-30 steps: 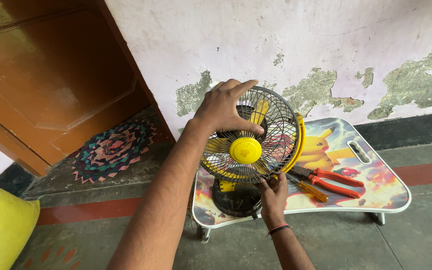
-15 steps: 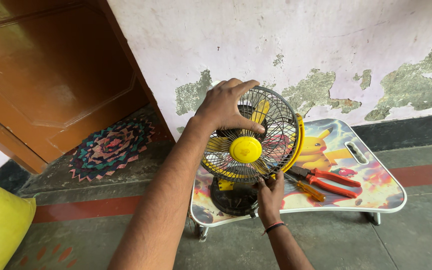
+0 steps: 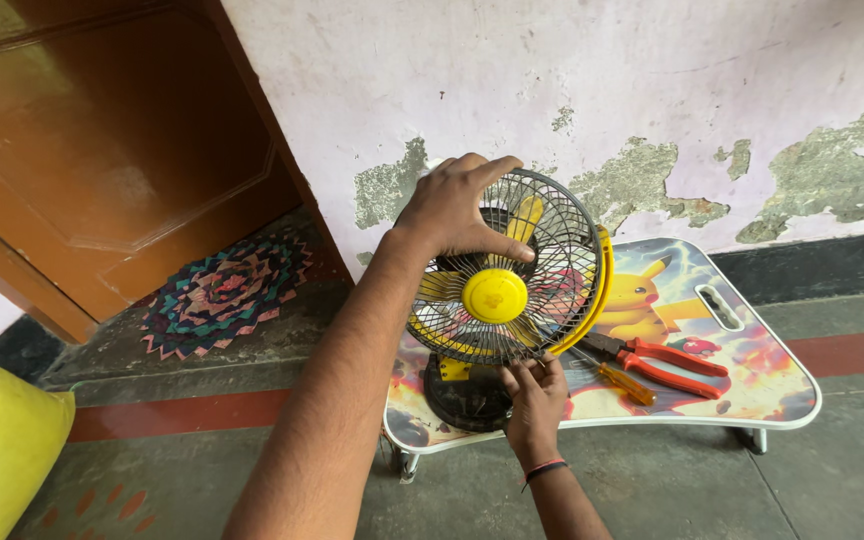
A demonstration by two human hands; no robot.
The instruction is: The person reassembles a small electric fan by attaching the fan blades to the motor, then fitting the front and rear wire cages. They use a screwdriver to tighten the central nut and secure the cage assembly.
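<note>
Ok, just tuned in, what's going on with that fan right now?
A person is working on a small table fan that stands on a low printed lap table. The left hand grips the top of the wire grille, steadying it. The right hand has its fingers at the grille's lower rim. Red-handled pliers and a yellow-handled screwdriver lie on the table, just right of the fan.
</note>
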